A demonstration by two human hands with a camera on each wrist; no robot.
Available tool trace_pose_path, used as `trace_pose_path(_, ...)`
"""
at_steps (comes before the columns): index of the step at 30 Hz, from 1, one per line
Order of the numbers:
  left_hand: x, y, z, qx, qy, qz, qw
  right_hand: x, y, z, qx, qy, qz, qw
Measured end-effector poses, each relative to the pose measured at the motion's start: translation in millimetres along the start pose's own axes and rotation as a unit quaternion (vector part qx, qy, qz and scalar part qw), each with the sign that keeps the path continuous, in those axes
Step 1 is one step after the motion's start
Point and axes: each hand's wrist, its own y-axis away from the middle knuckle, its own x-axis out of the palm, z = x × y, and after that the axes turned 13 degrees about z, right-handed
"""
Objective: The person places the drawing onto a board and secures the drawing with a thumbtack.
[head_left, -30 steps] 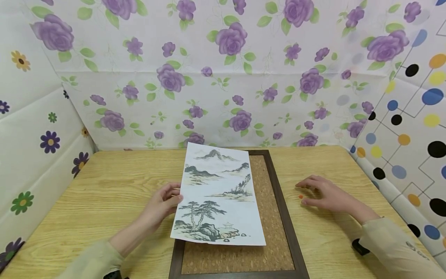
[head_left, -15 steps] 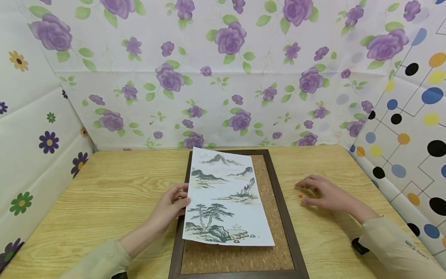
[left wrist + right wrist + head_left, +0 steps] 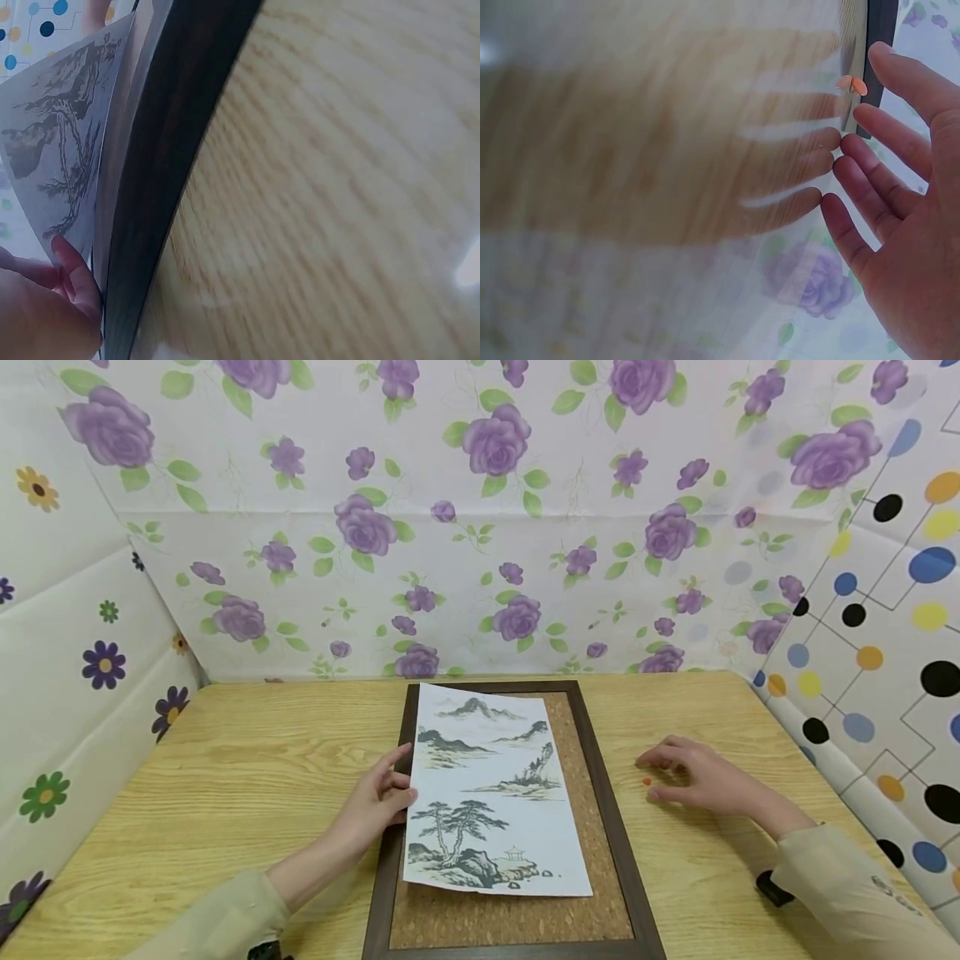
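A sheet of paper printed with a landscape painting [image 3: 487, 777] lies over the cork board [image 3: 517, 927], its lower edge slightly raised. My left hand [image 3: 371, 802] pinches the sheet's left edge, thumb on the printed side, beside the board's dark wooden frame [image 3: 611, 818]. In the left wrist view the thumb overlaps the sheet [image 3: 64, 142]; the other fingers are partly hidden. My right hand [image 3: 701, 777] rests on the table right of the board, fingers loosely bent. Next to its thumb and index finger sits a small orange piece [image 3: 647, 782], which looks like a push pin [image 3: 853, 85] in the right wrist view.
The light wooden table [image 3: 262, 752] extends on both sides of the board. A purple-flowered cloth [image 3: 480, 568] hangs behind it, and patterned cloths stand left and right. Dark devices [image 3: 774, 889] are at both wrists.
My left hand has moved the sheet rightward and slightly toward me, more squarely over the board. Its index finger has straightened along the frame. The right hand has stayed still.
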Motion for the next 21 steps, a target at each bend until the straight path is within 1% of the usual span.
trace_pose_path(5, 1.4, -2.2, 1.5, -0.002, -0.011, 0.008, 0.9999, -1.0, -0.4, 1.4, 0.003, 0.001, 0.002, 1.000)
trace_pose_path(12, 3.0, -0.4, -2.9, -0.005, -0.029, 0.026, 0.9992, -2.0, 0.0, 2.9, 0.004, -0.002, 0.004, 1.000)
trace_pose_path(21, 5.0, -0.9, -2.9, -0.018, -0.058, 0.039, 0.9974, -1.8, -0.2, 3.5, 0.008, -0.004, 0.008, 1.000)
